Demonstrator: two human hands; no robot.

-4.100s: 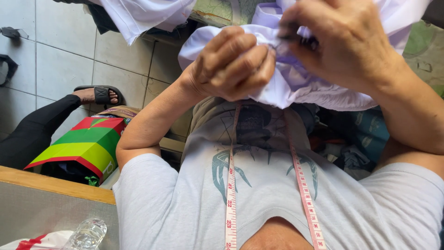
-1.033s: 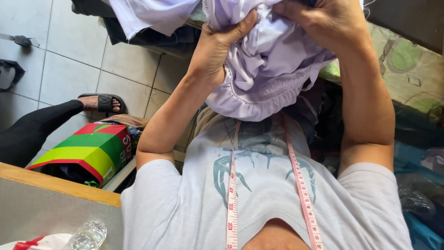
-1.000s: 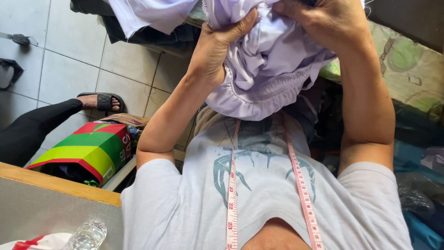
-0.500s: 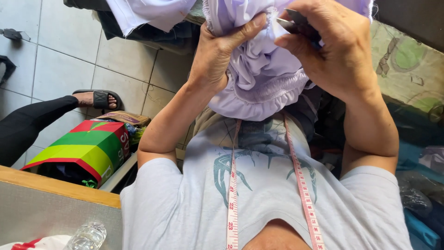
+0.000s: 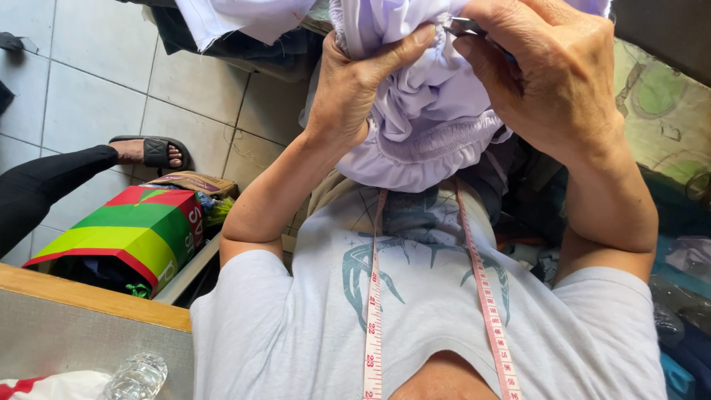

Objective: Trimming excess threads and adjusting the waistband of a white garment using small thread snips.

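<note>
The left hand (image 5: 355, 89) grips the lilac garment (image 5: 429, 126) bunched, the right hand (image 5: 548, 74) pinches a small metal tool (image 5: 463, 26); keeping the cloth taut seems wise.

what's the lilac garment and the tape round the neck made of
Lilac garment: thin woven cloth, matte; it gathers into soft ruffles along a stitched band. Measuring tape: likely coated fabric or soft plastic, smooth and slightly glossy, draping limply over the shirt.

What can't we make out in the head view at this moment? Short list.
- Small metal tool in the right hand: mostly covered by fingers, its kind is unclear.
- Lilac garment: top cut off by the frame edge, and the left hand bunches it, so its full shape is hidden.
- Plastic bottle: cut off by the bottom edge.
</note>
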